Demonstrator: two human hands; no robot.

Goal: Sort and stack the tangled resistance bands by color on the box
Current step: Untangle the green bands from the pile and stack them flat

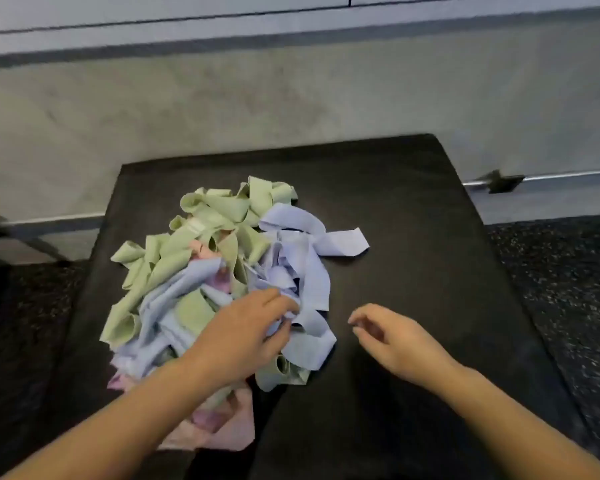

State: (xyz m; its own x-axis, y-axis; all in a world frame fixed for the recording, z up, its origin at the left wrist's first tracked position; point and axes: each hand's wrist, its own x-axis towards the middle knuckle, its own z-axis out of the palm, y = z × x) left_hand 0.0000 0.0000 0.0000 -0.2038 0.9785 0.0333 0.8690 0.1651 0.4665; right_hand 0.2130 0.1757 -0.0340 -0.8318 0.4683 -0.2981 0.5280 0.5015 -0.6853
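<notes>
Fingers [284, 299] of the left hand [243, 334] curl down into the near right part of the pile of bands [222, 278] and seem to pinch a lilac strip, though blur hides exactly which strip they have. Beside it the right hand [392, 337] hovers over bare box top just right of the pile, its fingers loosely curled and holding nothing. All the bands lie in one heap on the left half of the black box [413, 220], with nothing yet sorted into stacks. Green bands [219, 209] fill the far and left side, lilac bands [305, 271] the right and near side, and pink bands [229, 424] show mostly at the near edge under the left forearm, with a little pink peeking out mid-heap. These look like flat fabric loops, light and limp, so they should fold and drape rather than hold shape, and pulling one will likely drag its neighbours along. A good place to take hold seems to be a free outer loop, such as the lilac end [347, 242] sticking out on the right, while the other hand pins the heap down. Loops threaded through one another may need easing apart, not tugging.
</notes>
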